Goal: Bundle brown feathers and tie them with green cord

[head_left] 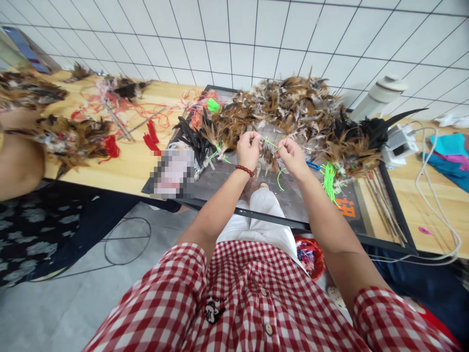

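Both hands are raised over a dark framed tray [227,188], close together. My left hand [249,150], with a red bead bracelet at the wrist, pinches one part of a thin bright green cord [270,143]. A short way to the right, my right hand [291,154] is closed on another part of that cord. Small brown feathers [269,160] show just below the cord between the hands; whether they are tied to it I cannot tell. Left of my left hand lies a feather bunch [219,149] tied with green cord. A bundle of green cords [330,182] lies right of my right hand.
A big heap of brown feathers [293,105] fills the tray's back. At right are a white bottle [379,95], a white charger [399,145], cables and thin sticks [384,208]. Another person's arm [20,156] reaches in at left near feather bunches and red cords. A red basket [317,259] stands below.
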The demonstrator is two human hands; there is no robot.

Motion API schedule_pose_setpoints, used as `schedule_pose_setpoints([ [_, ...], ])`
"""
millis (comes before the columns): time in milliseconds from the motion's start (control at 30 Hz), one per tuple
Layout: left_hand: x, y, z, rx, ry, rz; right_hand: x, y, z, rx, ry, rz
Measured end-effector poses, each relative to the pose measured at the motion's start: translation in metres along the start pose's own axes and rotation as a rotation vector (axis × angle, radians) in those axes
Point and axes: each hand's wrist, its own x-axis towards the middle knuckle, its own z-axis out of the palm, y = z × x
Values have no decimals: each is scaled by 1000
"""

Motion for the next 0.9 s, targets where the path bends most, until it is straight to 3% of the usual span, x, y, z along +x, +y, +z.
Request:
schedule_pose_setpoints([
  [167, -12, 22, 4, -290, -225, -262, 0, 10, -2, -117, 58, 28],
  [333, -20, 30, 4, -330, -322, -404, 5, 13, -3, 199, 29, 91],
  [433, -21, 32, 1, -433, -383, -464, 6, 13, -1, 279, 50, 91],
  [567, -22, 33, -1, -477, -494, -529, 2, 17, -3, 39, 59, 31],
  [700, -20, 30, 0, -335, -434, -457, -3, 17, -7, -364, 109, -123],
  [900, -14, 26, -2, -334, -331, -457, -4, 16, -6, -328, 68, -143],
])
